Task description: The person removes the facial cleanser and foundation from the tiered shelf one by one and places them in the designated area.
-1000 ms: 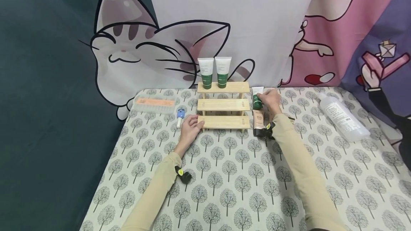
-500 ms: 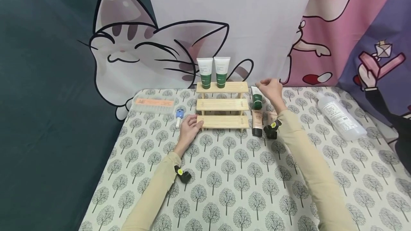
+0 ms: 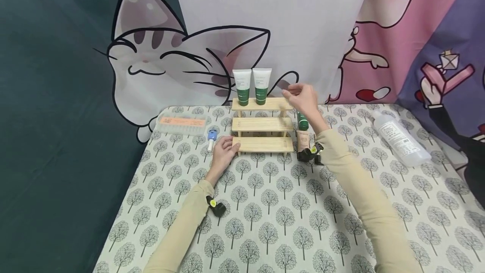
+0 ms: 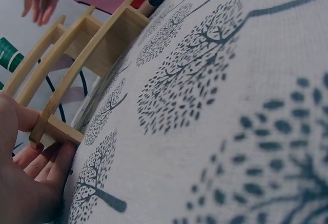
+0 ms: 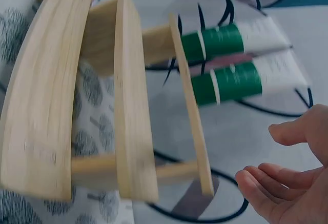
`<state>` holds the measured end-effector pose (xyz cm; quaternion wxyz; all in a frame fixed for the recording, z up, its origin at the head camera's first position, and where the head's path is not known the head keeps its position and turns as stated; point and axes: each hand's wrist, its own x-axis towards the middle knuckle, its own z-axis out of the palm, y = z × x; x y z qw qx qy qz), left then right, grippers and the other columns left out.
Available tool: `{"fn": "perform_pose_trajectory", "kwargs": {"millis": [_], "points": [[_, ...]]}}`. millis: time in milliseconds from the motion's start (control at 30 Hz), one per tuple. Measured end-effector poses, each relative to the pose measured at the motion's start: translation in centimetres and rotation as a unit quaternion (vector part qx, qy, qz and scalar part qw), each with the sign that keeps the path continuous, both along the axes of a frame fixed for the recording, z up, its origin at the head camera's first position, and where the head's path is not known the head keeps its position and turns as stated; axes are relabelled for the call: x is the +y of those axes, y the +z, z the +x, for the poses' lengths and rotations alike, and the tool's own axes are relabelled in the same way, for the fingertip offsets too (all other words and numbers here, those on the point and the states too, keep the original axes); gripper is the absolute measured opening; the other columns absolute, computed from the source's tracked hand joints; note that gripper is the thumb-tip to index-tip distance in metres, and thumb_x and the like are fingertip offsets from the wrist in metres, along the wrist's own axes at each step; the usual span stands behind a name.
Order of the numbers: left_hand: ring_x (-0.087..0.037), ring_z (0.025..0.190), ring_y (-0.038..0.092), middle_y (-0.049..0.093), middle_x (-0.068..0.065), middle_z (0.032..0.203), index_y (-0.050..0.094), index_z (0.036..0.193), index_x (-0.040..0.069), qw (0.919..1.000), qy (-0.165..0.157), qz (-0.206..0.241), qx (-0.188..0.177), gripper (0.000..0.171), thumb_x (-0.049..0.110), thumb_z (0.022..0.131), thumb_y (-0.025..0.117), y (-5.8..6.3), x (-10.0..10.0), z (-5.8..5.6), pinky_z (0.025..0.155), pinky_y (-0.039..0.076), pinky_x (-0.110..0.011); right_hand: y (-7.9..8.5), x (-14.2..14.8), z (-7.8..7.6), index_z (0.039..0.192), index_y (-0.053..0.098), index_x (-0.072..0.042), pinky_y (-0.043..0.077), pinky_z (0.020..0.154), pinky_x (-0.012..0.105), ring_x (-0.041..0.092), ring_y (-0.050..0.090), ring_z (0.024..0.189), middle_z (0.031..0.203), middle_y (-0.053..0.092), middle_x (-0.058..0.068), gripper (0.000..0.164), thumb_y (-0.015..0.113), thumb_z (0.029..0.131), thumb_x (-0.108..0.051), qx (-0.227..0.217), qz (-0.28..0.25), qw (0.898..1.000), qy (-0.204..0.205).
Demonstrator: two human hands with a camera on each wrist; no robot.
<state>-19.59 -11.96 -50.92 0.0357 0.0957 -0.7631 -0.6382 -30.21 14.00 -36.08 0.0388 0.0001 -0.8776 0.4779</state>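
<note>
My left hand (image 3: 223,151) grips the left end of the lowest step of a three-step wooden rack (image 3: 261,144); in the left wrist view its thumb and fingers (image 4: 51,162) are around the step's end. Two white and green squeeze tubes (image 3: 243,87) stand side by side, caps down, on the top step. My right hand (image 3: 304,98) is at the right end of that step, with nothing between its thumb and relaxed fingers, as the right wrist view (image 5: 292,178) shows. Beneath the right forearm lies a third green and white tube (image 3: 302,121), partly hidden.
Right of the rack lies a beige BB cream tube (image 3: 303,138), with another mostly hidden by the wrist. A clear bottle (image 3: 401,138) lies far right. To the left are a small blue-and-white item (image 3: 212,136) and a translucent case (image 3: 182,125) with an orange label.
My right hand has come away from the lying green and white tube, lifted, and moved left to the top step's right end. The left hand stays on the rack.
</note>
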Motion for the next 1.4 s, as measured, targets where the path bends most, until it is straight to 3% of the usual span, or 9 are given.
{"fn": "perform_pose_trajectory", "kwargs": {"millis": [267,533,800,1133,1400], "points": [[-0.035,0.117,0.068,0.068,-0.022,0.127,0.059,0.131,0.001,1.0000,0.003,-0.003,0.003,0.043,0.011,0.092,0.072,0.1,0.0,0.1,0.097,0.060,-0.036,0.5,-2.7,0.6,0.131,0.062,0.000,0.056,0.102,0.039,0.030,0.066,0.115,0.130,0.068,0.018,0.046,0.072,0.094,-0.024,0.020,-0.026,0.998,0.044],[-0.036,0.117,0.067,0.068,-0.024,0.127,0.059,0.130,-0.002,0.9998,0.003,0.018,0.008,0.042,0.009,0.091,0.072,0.1,0.0,0.1,0.098,0.060,-0.036,-0.1,-4.4,0.5,0.133,0.060,0.001,0.057,0.101,0.039,0.030,0.066,0.116,0.130,0.068,0.018,0.050,0.075,0.092,-0.025,0.026,-0.024,0.998,0.055],[-0.036,0.116,0.067,0.068,-0.024,0.126,0.059,0.130,-0.001,0.9999,0.005,0.007,0.011,0.042,0.009,0.091,0.072,0.0,0.0,0.1,0.097,0.060,-0.036,-1.1,-5.8,-0.2,0.129,0.061,0.001,0.058,0.100,0.040,0.031,0.069,0.113,0.125,0.070,0.020,0.047,0.075,0.092,-0.024,0.051,-0.015,0.997,0.051],[-0.036,0.117,0.067,0.068,-0.023,0.127,0.059,0.131,0.000,1.0000,0.002,-0.002,0.006,0.043,0.011,0.091,0.073,-0.1,0.2,0.1,0.099,0.059,-0.038,-2.8,-5.9,-1.0,0.121,0.065,0.001,0.058,0.101,0.040,0.033,0.070,0.112,0.121,0.071,0.021,0.038,0.074,0.093,-0.023,0.080,-0.033,0.995,0.043],[-0.036,0.118,0.067,0.067,-0.024,0.127,0.058,0.131,-0.001,0.9999,0.005,0.001,0.009,0.043,0.010,0.092,0.072,-0.1,0.2,0.1,0.099,0.059,-0.037,-2.5,-4.7,-1.0,0.124,0.063,0.001,0.056,0.102,0.041,0.033,0.068,0.112,0.122,0.070,0.021,0.039,0.071,0.096,-0.025,0.084,-0.055,0.994,0.043]]}}
